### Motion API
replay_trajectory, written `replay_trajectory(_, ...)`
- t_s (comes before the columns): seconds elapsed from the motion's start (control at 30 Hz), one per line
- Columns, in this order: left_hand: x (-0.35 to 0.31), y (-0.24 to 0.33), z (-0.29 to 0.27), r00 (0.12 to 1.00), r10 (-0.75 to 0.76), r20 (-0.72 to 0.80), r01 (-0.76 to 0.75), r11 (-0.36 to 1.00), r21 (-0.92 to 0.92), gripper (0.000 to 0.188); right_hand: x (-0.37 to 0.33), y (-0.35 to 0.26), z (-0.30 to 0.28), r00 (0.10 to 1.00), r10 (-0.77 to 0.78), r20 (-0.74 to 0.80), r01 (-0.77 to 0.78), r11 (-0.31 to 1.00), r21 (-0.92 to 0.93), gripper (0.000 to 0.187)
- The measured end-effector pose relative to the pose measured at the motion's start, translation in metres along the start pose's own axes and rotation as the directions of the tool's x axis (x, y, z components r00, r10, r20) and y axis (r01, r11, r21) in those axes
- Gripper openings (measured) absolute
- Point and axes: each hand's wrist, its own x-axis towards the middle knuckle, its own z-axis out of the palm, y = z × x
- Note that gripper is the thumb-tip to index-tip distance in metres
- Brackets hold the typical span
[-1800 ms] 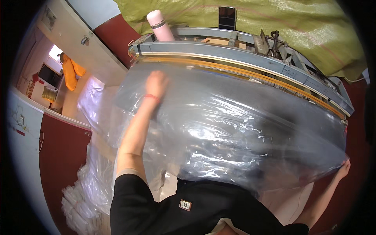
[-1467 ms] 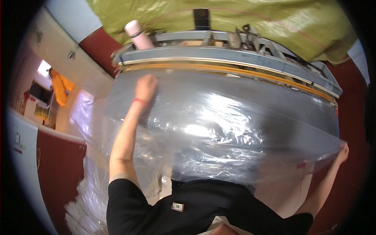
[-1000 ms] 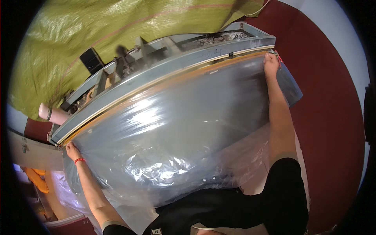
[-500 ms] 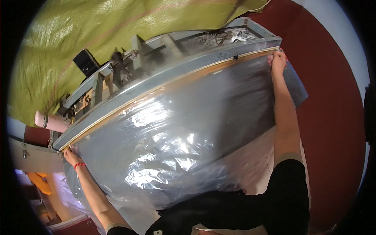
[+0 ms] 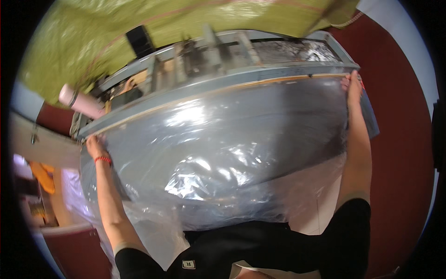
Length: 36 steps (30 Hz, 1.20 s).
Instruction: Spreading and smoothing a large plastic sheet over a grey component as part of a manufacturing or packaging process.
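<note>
A wide sheet of clear plastic film (image 5: 218, 125) spreads over a grey surface and hangs down toward my body, wrinkled and shiny. My left hand (image 5: 95, 147), with a red bead bracelet, pinches the film at the left end of a long grey metal bar (image 5: 200, 83). At the bar's right end, my right hand (image 5: 353, 87) closes on the film's other corner. Along the bar's near edge runs a thin tan strip (image 5: 223, 90). Both arms reach out wide, with the film stretched between them.
Behind the bar, a metal frame (image 5: 344, 49) holds crumpled film and some blurred parts. A pink bottle (image 5: 81, 102) and a black phone-like slab (image 5: 139, 41) lie by it. Yellow-green woven sheeting (image 5: 195, 18) covers the back. An orange thing (image 5: 42, 176) is at the left.
The view has turned, so the bar lies more level and everything sits further right. Both hands still hold the film at the bar's two ends.
</note>
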Motion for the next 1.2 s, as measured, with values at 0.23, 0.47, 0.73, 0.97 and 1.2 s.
replay_trajectory(0.23,-0.078,0.086,0.023,0.941,0.146,0.304,-0.202,0.966,0.161,0.004,-0.077,-0.061,-0.054,0.961,-0.272,-0.054,0.238,0.908,-0.346,0.029)
replay_trajectory(0.47,-0.16,0.166,0.009,0.905,0.114,0.41,-0.161,0.984,0.081,0.003,-0.128,-0.09,0.003,0.637,-0.769,0.056,0.527,0.38,-0.76,0.032)
replay_trajectory(0.73,-0.185,0.19,-0.029,0.878,0.11,0.466,-0.131,0.991,0.012,0.018,-0.413,-0.161,0.343,0.141,-0.6,0.787,0.803,0.535,0.264,0.052)
replay_trajectory(0.97,-0.173,0.152,-0.074,0.754,0.409,0.514,-0.646,0.316,0.695,0.032,-0.454,-0.117,0.388,0.246,-0.288,0.925,0.257,0.94,0.225,0.018)
replay_trajectory(1.2,-0.187,0.115,-0.011,0.749,0.269,0.606,-0.615,0.625,0.481,0.021,-0.417,-0.095,0.336,0.452,-0.35,0.821,0.264,0.931,0.252,0.014)
